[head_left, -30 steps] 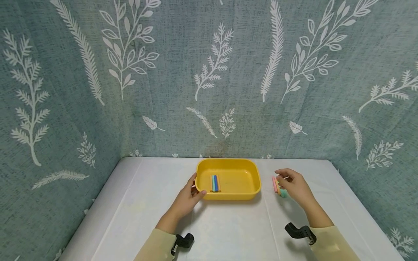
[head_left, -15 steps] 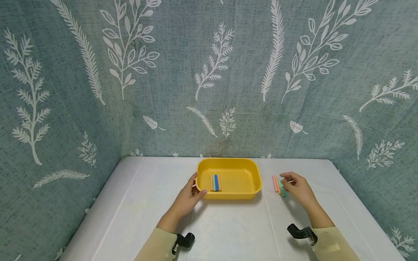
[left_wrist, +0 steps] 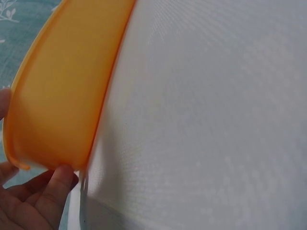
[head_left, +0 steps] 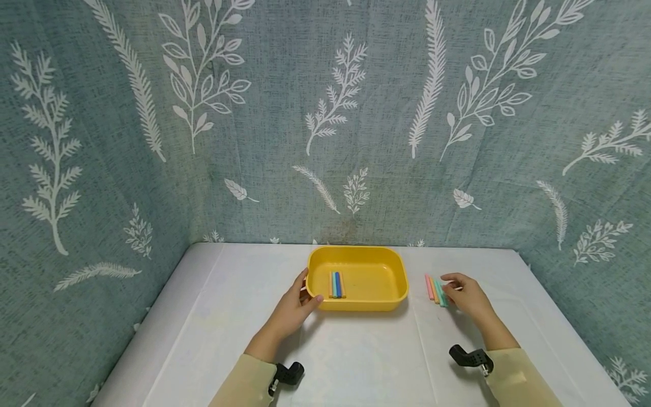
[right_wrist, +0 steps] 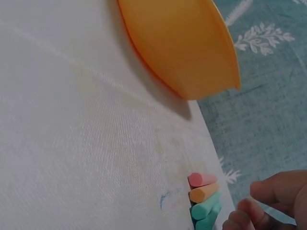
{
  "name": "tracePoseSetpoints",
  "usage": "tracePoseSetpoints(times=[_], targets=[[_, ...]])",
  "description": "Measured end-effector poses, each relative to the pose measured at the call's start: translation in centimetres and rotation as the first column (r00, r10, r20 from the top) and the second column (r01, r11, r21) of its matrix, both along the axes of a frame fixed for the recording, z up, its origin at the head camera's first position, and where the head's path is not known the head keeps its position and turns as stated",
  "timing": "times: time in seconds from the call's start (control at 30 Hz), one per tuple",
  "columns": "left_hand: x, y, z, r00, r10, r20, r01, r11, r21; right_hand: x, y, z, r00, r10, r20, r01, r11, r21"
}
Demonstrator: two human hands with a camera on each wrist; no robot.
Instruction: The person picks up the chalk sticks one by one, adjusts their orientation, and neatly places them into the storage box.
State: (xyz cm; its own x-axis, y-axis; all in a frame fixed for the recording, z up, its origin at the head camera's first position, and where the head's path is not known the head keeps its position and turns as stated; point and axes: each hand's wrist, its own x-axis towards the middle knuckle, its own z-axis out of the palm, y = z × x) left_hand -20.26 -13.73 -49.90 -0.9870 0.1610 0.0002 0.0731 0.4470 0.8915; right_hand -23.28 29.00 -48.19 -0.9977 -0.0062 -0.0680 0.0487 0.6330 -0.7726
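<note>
My left hand (head_left: pixel 291 311) grips the left end of a yellow plastic tray (head_left: pixel 373 306), thumb at the near left corner and fingers round the side. In the left wrist view, fingertips touch the tray's end wall (left_wrist: pixel 57 96). Inside the tray, several chalk sticks (head_left: pixel 337 285) lie side by side, one dark blue. Right of the tray, a pink chalk stick (right_wrist: pixel 201 179), an orange one (right_wrist: pixel 204 193) and green ones (right_wrist: pixel 205 207) lie in a row on the table. My right hand (head_left: pixel 469 298) hovers beside the green chalk with loosely bent fingers, holding nothing visible.
A white cloth covers the table (head_left: pixel 356 356), with a small blue mark (right_wrist: pixel 165 197) near the chalk row. Green leaf-patterned fabric (head_left: pixel 274 215) hangs behind and at both sides. Each wrist wears a black camera mount (head_left: pixel 470 358).
My right hand has shifted slightly right, off the chalk row, so the green sticks show more fully. My left hand and the tray stay in place.
</note>
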Motion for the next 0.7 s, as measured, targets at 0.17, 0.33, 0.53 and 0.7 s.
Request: tracePoseSetpoints(times=[0.17,0.33,0.53,0.7], targets=[[-0.2,0.1,-0.1,1.000,-0.005,-0.013,0.005,1.000,-0.003,-0.4,0.3,-0.1,0.999,-0.006,0.050,0.005,1.000,0.024],[-0.1,0.2,-0.2,1.000,-0.007,-0.023,0.007,1.000,-0.005,-0.9,0.3,-0.4,0.996,-0.022,0.091,0.015,0.997,0.079],[-0.2,0.0,-0.4,1.000,-0.007,-0.030,0.007,1.000,-0.012,-1.6,0.3,-0.8,0.993,-0.005,0.118,-0.014,0.988,0.156],[-0.2,0.0,-0.4,1.000,-0.005,-0.026,0.005,1.000,-0.008,-2.2,0.6,-0.5,0.986,0.057,0.154,-0.083,0.982,0.168]])
